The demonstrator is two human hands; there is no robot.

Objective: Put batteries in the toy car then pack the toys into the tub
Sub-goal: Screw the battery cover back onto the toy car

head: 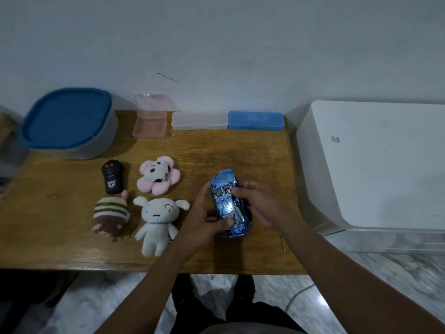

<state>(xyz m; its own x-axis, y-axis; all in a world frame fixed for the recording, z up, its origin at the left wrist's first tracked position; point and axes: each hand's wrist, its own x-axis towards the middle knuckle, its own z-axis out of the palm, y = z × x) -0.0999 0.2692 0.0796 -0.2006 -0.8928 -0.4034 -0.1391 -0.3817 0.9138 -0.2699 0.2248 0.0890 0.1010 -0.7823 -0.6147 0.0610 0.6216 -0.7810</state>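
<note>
Both hands gripped the blue car (228, 203) over the desk (240, 150): left hand (204, 218) thumb on its hood, right hand (262, 203) fingers curled over its roof.

Both forearms reach in over the near edge of the table (48, 237), toward its right side. The left hand (204, 218) curls round the toy car (225, 201), with its thumb on the car's near end. The right hand (262, 206) grips the opposite side, fingers over the roof.

Wooden table (240, 145) against a pale wall (216, 44); floor (385, 266) apparently marble.
</note>
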